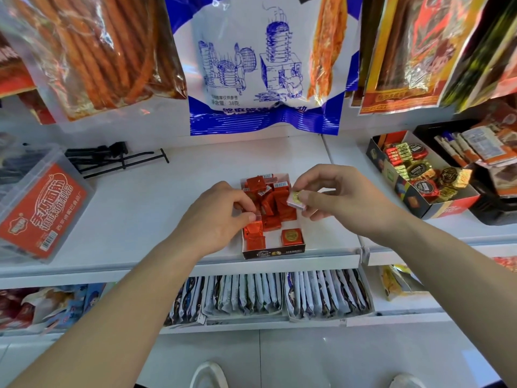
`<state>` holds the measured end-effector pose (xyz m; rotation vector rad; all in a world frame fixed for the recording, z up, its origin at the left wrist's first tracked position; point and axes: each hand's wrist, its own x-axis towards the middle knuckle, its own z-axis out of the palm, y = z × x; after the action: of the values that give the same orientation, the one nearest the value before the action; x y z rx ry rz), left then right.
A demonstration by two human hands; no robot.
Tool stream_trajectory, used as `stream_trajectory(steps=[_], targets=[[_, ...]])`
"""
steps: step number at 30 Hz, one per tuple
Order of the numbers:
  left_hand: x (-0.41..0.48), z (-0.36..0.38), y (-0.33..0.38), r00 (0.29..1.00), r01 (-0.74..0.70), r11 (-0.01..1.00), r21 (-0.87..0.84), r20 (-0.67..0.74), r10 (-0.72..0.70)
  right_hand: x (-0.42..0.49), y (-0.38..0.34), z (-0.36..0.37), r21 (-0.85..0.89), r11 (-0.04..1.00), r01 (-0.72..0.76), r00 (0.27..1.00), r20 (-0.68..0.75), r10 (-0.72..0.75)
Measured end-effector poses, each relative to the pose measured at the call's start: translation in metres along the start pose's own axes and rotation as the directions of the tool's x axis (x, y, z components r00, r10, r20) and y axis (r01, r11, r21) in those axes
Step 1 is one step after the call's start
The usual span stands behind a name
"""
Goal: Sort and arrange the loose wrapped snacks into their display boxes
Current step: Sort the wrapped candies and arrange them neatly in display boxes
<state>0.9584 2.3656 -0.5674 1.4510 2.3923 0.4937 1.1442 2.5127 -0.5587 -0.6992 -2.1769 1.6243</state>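
Note:
A small open display box [272, 252] stands at the front edge of the white shelf, holding several red foil-wrapped square snacks [275, 204], most piled at its back. One red snack with a gold round label [291, 237] lies flat near the front right. My left hand [221, 217] reaches into the left side of the box, its fingertips pinched on a red wrapped snack [253, 226]. My right hand [338, 198] hovers over the box's right edge and pinches a single pale wrapped snack [296, 200] with a gold spot.
A second display box [444, 210] of red and gold round wrapped sweets stands at the right. A clear tub with a red label [42, 208] sits at the left, black hooks [117, 158] behind it. Large snack bags [263, 65] hang overhead. Packets [268, 295] fill the lower shelf.

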Motion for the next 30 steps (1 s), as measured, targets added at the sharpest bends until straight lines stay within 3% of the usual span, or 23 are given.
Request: stream_trajectory(steps=[3, 5, 8, 12, 18, 30], targets=[[-0.003, -0.004, 0.003, 0.996, -0.015, 0.998, -0.058, -0.086, 0.010, -0.001, -0.002, 0.000, 0.026, 0.999, -0.033, 0.999, 0.004, 0.033], [-0.005, -0.009, 0.008, 0.983, -0.022, 0.948, -0.317, -0.180, -0.037, -0.002, -0.003, 0.000, 0.076, 0.994, -0.078, 0.997, 0.029, 0.076], [-0.015, -0.011, 0.019, 0.992, -0.020, 0.752, -0.659, -0.110, -0.069, -0.003, -0.003, 0.002, 0.051, 0.996, -0.080, 0.996, 0.055, 0.077], [-0.020, -0.004, 0.027, 0.999, 0.006, 0.712, -0.702, -0.030, -0.037, -0.005, -0.005, 0.002, 0.096, 0.992, -0.077, 0.993, 0.096, 0.068], [-0.020, 0.002, 0.035, 0.999, -0.046, 0.686, -0.726, -0.037, 0.028, -0.008, -0.006, 0.001, 0.176, 0.983, -0.049, 0.991, 0.134, 0.026], [-0.020, 0.002, 0.042, 0.997, -0.075, 0.681, -0.728, -0.052, 0.054, -0.004, -0.002, -0.005, 0.245, 0.967, -0.067, 0.997, 0.049, 0.057]])
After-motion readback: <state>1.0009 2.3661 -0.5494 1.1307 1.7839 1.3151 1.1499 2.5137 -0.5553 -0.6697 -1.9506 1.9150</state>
